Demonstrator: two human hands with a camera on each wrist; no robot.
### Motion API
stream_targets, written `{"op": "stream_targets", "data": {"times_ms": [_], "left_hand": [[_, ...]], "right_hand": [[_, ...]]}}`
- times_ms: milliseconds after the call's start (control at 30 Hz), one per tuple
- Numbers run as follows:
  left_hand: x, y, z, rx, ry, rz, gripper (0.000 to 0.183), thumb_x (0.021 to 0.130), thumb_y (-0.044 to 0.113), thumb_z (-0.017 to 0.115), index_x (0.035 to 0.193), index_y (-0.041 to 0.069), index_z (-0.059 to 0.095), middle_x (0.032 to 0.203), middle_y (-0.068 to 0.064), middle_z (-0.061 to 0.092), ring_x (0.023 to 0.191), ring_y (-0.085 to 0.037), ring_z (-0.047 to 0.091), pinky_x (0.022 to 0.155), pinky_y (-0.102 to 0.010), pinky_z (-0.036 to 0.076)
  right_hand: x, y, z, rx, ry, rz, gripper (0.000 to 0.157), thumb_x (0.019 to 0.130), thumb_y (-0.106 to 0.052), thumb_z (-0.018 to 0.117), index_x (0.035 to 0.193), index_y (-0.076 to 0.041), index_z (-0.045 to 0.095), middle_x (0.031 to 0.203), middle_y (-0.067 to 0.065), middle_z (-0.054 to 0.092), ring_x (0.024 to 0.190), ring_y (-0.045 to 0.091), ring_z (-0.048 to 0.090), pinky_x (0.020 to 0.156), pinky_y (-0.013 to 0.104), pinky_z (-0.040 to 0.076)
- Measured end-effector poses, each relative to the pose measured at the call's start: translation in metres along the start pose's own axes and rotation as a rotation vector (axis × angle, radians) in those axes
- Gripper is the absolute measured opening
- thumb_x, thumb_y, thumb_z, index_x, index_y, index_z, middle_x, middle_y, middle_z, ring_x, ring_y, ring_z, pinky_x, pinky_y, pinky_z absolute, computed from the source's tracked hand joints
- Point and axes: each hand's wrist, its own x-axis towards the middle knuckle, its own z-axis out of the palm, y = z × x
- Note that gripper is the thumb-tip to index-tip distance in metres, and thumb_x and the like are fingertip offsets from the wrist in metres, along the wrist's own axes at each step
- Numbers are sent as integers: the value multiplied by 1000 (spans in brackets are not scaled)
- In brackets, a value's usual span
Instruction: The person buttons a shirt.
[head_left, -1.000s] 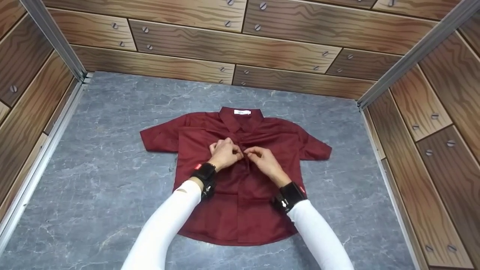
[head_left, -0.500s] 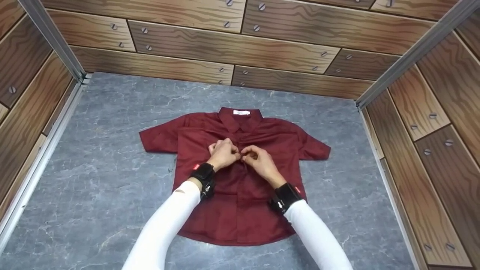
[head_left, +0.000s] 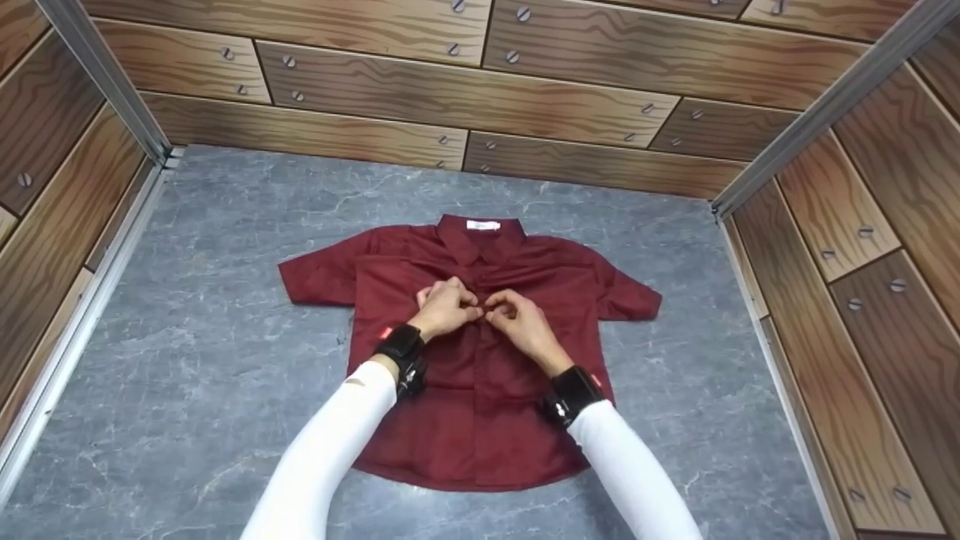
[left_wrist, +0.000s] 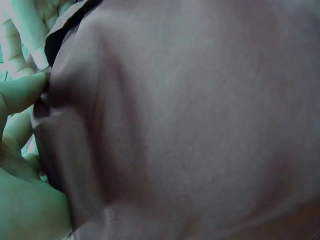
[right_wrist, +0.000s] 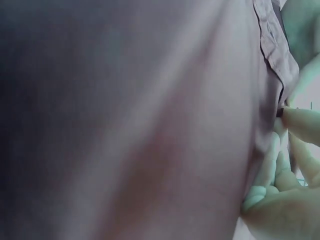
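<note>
A dark red short-sleeved button shirt [head_left: 435,435] lies face up, collar away from me, with a white label [head_left: 482,225] inside the collar. My left hand [head_left: 446,309] pinches the front opening at chest height. Close beside it, my right hand [head_left: 523,322] pinches the other side of the same opening, fingertips almost meeting. In the left wrist view, the thumb [left_wrist: 22,92] presses on the fabric edge. Through the right wrist view runs the raised placket strip [right_wrist: 274,42], with a buttonhole-like slit. Fingers hide any button between the hands.
The shirt lies on a grey marbled surface [head_left: 187,360]. Wood-patterned panels [head_left: 390,75] enclose it at the back and both sides, with metal rails [head_left: 787,124] along the corners. Both wrists wear black straps [head_left: 576,391].
My right hand has moved slightly left, closer to the left hand at the front opening. The left hand has shifted only slightly; the shirt's outline stays in place.
</note>
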Motion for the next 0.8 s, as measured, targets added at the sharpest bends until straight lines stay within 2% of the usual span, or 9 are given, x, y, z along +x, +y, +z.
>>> {"op": "stream_targets", "data": {"times_ms": [167,400,467,667,800], "left_hand": [[0,-1,1,1,4,8,21,93,25,72,108,11,79,108,-4,61,115,-32,53,105,-54,26],[3,3,-1,-96,32,-47,21,90,21,77,108,11,81,108,-4,66,115,-32,56,107,-54,24],[4,4,-3,-91,17,-53,20,90,21,77,108,12,81,110,-4,66,115,-32,56,106,-54,24],[4,3,-6,-44,-89,-47,22,93,26,71,110,15,80,117,-3,60,121,-29,49,106,-54,22],[0,2,-7,-65,-90,-53,31,98,35,62,96,10,80,112,-2,59,117,-27,49,104,-53,22]], "right_hand": [[2,0,-4,1,-18,47,16,94,-13,73,109,-7,74,94,2,73,84,15,65,76,28,49],[3,-1,-8,-39,-33,72,12,96,-15,73,104,-7,75,90,0,72,81,13,61,74,27,46],[3,-2,-8,-31,-32,78,10,95,-14,72,102,-7,75,88,0,71,80,13,60,73,27,45],[4,-3,-8,-5,-50,105,7,93,-11,71,100,-8,73,87,-3,69,80,12,59,74,27,44],[2,-5,-8,38,-79,103,12,92,-8,70,104,-7,67,88,0,66,82,14,59,75,28,45]]}}
